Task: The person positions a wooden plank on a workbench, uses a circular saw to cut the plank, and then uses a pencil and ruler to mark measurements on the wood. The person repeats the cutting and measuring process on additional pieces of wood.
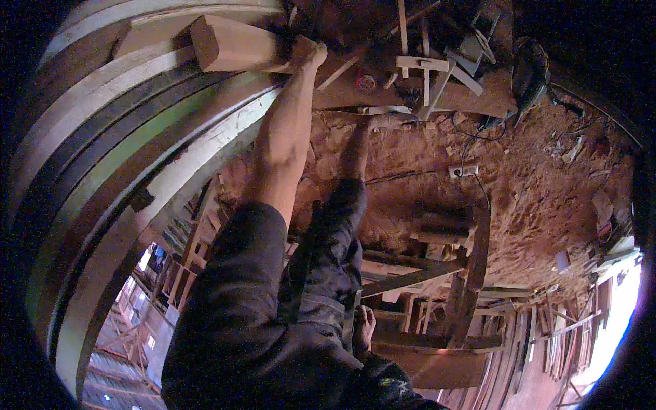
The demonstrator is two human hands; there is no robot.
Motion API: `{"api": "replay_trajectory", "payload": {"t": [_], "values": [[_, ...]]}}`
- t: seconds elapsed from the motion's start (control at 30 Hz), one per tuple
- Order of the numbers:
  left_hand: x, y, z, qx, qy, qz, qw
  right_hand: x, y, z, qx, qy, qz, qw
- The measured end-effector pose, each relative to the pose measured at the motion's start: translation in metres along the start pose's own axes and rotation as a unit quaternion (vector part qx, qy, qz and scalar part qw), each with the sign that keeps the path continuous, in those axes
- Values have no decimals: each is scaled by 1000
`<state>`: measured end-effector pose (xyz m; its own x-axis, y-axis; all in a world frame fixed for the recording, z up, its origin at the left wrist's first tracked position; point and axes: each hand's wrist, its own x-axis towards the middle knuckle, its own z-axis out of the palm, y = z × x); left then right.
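My left arm reaches forward and my left hand (309,53) is closed round the right end of a thick, square-cut wooden block (239,46). The block lies across the far end of a stack of long boards (154,130) on my left. The palm side of this hand is hidden. My right hand (366,326) is low beside my hip, with its fingers curled. Whether anything is inside them cannot be seen.
Reddish dirt ground (547,184) is strewn with scraps. A white power socket (465,171) with dark cables lies there. Ahead are wooden slats (424,65) joined crosswise. A wooden frame (465,294) stands close on my right, and more planks (509,348) lie behind it.
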<state>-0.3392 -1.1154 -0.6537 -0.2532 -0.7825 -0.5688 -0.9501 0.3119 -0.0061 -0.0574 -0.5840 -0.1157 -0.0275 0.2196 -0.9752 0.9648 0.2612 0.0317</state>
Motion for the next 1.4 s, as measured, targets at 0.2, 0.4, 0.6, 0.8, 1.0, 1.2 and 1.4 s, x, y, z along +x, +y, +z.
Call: {"api": "replay_trajectory", "payload": {"t": [0.2,0.4,0.6,0.8,1.0,1.2,1.4], "values": [[-66,10,-83,-48,57,83,994,25,87,-58,26,-32,95,995],[-90,48,-90,-278,-117,92,949,39,87,-66,6,-43,83,996],[-64,73,-95,-117,40,124,985,37,84,-44,-46,28,19,998],[41,30,-60,-12,73,57,996,35,93,-26,93,73,91,989],[76,36,-53,69,41,43,996,37,117,-16,15,101,26,994],[65,60,-69,101,2,29,994,26,115,0,6,105,-34,994],[2,51,-73,-82,206,42,974,21,82,14,7,57,-34,998]]}}
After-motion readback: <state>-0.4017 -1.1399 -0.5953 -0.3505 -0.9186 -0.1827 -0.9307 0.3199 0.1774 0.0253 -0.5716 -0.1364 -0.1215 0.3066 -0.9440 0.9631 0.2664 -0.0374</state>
